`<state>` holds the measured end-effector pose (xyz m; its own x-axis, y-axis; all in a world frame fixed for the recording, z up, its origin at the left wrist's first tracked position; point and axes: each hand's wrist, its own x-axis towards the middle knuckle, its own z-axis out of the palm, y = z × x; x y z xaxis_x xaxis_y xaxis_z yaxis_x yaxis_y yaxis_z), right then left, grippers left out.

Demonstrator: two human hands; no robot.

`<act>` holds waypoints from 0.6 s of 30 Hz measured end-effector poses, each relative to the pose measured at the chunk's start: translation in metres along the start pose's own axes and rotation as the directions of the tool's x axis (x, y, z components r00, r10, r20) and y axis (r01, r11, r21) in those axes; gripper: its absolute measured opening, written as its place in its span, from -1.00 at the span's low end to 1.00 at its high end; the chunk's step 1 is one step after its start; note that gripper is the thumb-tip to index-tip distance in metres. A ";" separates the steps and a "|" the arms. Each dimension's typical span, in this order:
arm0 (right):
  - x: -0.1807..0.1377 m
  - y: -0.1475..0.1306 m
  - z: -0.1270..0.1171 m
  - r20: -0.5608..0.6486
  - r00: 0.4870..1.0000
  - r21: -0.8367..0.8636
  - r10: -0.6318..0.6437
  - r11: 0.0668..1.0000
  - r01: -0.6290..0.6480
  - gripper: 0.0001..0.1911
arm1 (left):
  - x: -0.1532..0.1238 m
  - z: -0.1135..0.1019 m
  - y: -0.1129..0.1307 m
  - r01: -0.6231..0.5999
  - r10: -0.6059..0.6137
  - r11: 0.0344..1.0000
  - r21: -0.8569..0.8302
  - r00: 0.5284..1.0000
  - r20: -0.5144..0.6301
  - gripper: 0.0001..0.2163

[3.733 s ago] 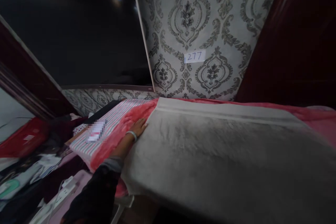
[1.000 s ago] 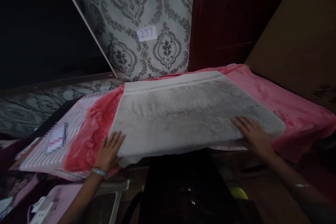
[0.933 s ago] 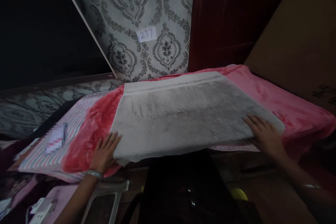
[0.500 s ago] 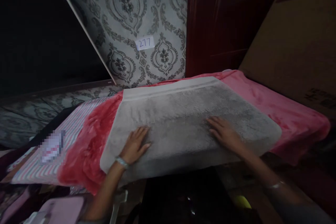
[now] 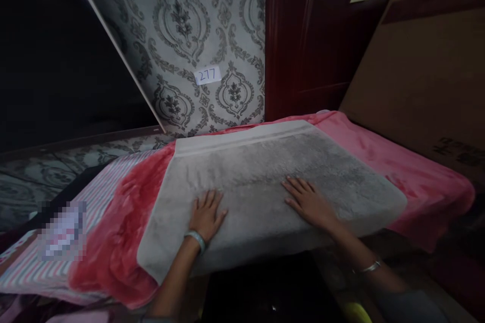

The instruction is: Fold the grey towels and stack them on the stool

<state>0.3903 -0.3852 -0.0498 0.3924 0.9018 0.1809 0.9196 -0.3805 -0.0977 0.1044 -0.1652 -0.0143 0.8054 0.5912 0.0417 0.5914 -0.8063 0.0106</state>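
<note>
A gray plush towel (image 5: 250, 207) lies flat across the center of the frame, over a coral-pink plush blanket (image 5: 121, 237) that shows along its far edge and both sides. At lower center-left, the left hand (image 5: 205, 217) lies palm-down on the towel, fingers spread; right of center, the right hand (image 5: 307, 204) does likewise, fingers slightly parted. Striped cloth (image 5: 100, 189) extends toward the lower left; a cardboard box (image 5: 424, 70) stands at upper right.

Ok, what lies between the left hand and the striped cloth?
In the head view, from the left hand toward the striped cloth: some grey cloth, then the rumpled red cloth.
</note>
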 end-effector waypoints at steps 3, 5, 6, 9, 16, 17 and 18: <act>-0.004 0.033 0.000 -0.013 0.996 -0.027 0.093 0.995 -0.094 -0.39 | -0.007 -0.006 -0.039 0.178 -0.179 0.983 0.043 0.984 0.021 -0.46; -0.007 0.057 0.001 -0.037 0.986 -0.053 0.164 0.985 -0.166 -0.39 | -0.012 -0.009 -0.063 0.262 -0.264 0.963 0.057 0.964 0.018 -0.45; -0.009 0.068 0.001 -0.057 0.978 -0.067 0.199 0.977 -0.203 -0.40 | -0.014 -0.009 -0.074 0.295 -0.296 0.954 0.053 0.955 0.007 -0.45; -0.007 0.088 0.003 -0.116 0.946 -0.085 0.302 0.946 -0.312 -0.40 | -0.015 -0.010 -0.094 0.375 -0.375 0.927 0.010 0.927 -0.023 -0.43; 0.061 0.026 -0.012 -0.082 0.972 0.011 0.221 0.975 -0.221 -0.40 | 0.048 -0.030 -0.042 0.183 -0.183 0.981 -0.060 0.983 0.000 -0.44; 0.074 0.011 -0.015 -0.058 0.982 0.018 0.177 0.984 -0.176 -0.40 | 0.061 -0.032 -0.029 0.126 -0.125 0.990 -0.062 0.992 0.015 -0.44; 0.086 -0.002 -0.016 -0.035 0.990 0.023 0.138 0.990 -0.137 -0.41 | 0.075 -0.033 -0.016 0.080 -0.078 0.995 -0.061 0.997 0.029 -0.43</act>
<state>0.4227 -0.3101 -0.0184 0.5157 0.8330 0.2003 0.8565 -0.4956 -0.1441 0.1535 -0.1085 0.0221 0.7574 0.6528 0.0121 0.6503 -0.7560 0.0751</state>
